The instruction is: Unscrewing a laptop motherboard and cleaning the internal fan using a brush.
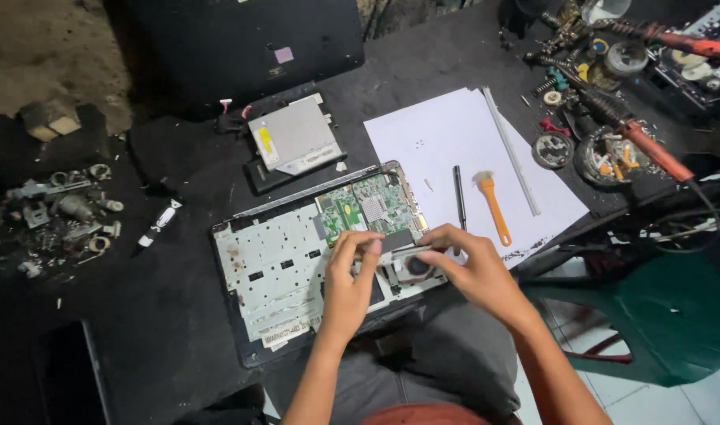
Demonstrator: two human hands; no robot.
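Both hands over opened laptop chassis [273,275], left hand [350,287] and right hand [470,264] pinching thin silver strip [403,254] between fingertips, green circuit board [368,206] just behind, orange brush [492,206] on white paper [454,138].

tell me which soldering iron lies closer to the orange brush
The lower soldering iron, beside the round tins right of the white paper; the other soldering iron lies farther from the orange brush, along the top edge.

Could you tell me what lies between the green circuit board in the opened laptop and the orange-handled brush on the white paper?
In the head view, a slim dark pen-like tool lies on the white paper between the circuit board and the orange-handled brush.
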